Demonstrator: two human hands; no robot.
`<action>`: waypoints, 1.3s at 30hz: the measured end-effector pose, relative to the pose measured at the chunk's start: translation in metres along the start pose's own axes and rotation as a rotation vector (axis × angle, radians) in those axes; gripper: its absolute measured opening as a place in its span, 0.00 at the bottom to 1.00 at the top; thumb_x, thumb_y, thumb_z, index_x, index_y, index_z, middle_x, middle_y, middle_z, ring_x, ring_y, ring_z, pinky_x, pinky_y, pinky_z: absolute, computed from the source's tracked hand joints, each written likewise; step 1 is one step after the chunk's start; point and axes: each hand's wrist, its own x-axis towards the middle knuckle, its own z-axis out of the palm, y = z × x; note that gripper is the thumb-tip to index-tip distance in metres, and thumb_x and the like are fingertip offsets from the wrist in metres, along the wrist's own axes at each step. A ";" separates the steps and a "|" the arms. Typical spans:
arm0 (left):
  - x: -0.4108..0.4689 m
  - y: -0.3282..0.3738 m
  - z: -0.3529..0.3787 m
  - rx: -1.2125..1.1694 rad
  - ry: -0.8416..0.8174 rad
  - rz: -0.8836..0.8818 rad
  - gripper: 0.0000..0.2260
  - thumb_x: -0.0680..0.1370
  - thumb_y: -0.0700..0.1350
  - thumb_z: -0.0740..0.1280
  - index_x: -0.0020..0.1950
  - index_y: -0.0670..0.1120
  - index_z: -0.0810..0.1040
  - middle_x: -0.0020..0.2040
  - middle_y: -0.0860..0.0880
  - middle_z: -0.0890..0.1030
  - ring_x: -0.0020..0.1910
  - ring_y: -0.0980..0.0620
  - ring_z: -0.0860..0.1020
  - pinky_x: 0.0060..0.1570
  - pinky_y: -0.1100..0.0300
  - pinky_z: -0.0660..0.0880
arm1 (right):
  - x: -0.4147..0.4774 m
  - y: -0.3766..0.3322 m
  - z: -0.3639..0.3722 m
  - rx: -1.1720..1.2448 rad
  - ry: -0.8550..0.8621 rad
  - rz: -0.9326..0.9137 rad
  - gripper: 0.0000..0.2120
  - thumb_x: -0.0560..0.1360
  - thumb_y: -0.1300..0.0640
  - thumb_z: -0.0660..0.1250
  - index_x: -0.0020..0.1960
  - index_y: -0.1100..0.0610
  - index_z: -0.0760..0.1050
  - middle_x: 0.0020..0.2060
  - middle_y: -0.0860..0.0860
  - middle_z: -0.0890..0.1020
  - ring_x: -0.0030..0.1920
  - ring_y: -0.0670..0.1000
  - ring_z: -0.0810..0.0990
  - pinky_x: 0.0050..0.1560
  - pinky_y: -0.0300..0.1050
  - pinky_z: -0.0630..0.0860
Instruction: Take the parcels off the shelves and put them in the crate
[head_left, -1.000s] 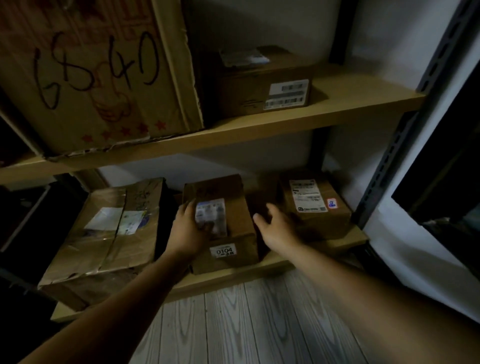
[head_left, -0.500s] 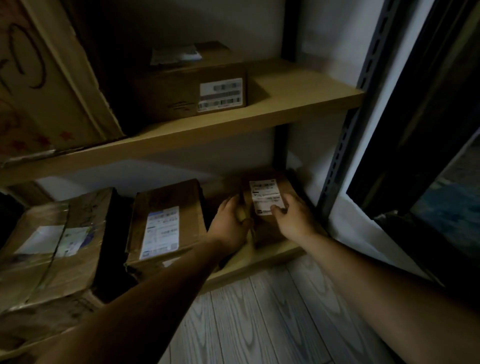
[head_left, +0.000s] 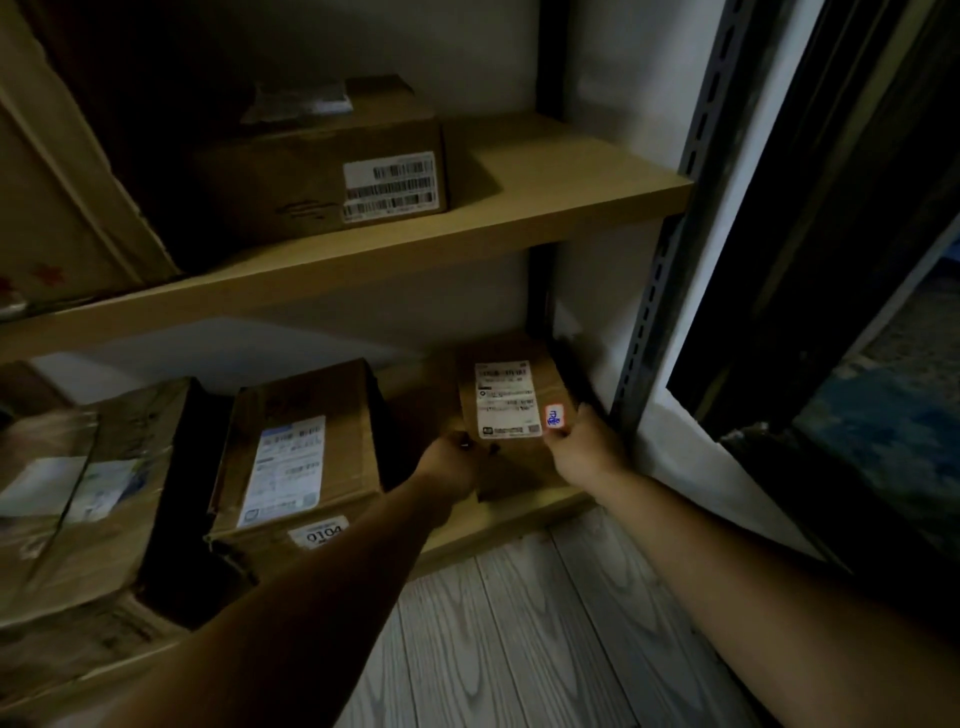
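A small brown parcel (head_left: 511, 384) with a white shipping label and a red-edged sticker sits at the right end of the bottom shelf (head_left: 498, 525). My left hand (head_left: 452, 462) grips its left front corner and my right hand (head_left: 584, 449) grips its right front corner. To the left lies a parcel marked 0104 (head_left: 306, 452), then a larger taped parcel (head_left: 93, 499). On the upper shelf (head_left: 545, 208) stands a barcoded parcel (head_left: 332, 161). No crate is in view.
A big handwritten carton (head_left: 62, 197) fills the upper shelf's left side. The perforated metal upright (head_left: 670, 234) of the rack stands just right of my right hand. A dark doorway (head_left: 857, 260) opens to the right. Grey plank floor (head_left: 519, 634) lies below.
Both hands left the 0104 parcel and went right to the small labelled parcel, closing on its two front corners. My view swung right with them.
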 end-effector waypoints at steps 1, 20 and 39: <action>0.000 -0.003 0.000 -0.029 0.015 0.004 0.12 0.79 0.42 0.63 0.62 0.47 0.73 0.55 0.46 0.79 0.47 0.49 0.79 0.35 0.64 0.72 | -0.002 0.000 0.001 0.024 -0.005 -0.004 0.17 0.78 0.54 0.65 0.65 0.56 0.68 0.59 0.55 0.78 0.58 0.55 0.78 0.48 0.45 0.75; -0.059 -0.055 -0.027 -0.211 0.158 0.347 0.23 0.75 0.32 0.65 0.64 0.52 0.67 0.53 0.57 0.77 0.53 0.58 0.77 0.52 0.59 0.78 | -0.075 0.011 0.022 0.191 -0.019 -0.136 0.32 0.75 0.59 0.69 0.73 0.53 0.55 0.64 0.52 0.74 0.54 0.47 0.73 0.34 0.29 0.63; 0.002 -0.011 -0.002 -0.092 -0.023 0.087 0.17 0.80 0.45 0.62 0.68 0.53 0.69 0.59 0.48 0.78 0.51 0.50 0.78 0.36 0.65 0.74 | -0.017 -0.009 0.010 0.113 0.054 -0.038 0.27 0.81 0.55 0.58 0.77 0.54 0.52 0.71 0.56 0.67 0.67 0.57 0.71 0.58 0.46 0.72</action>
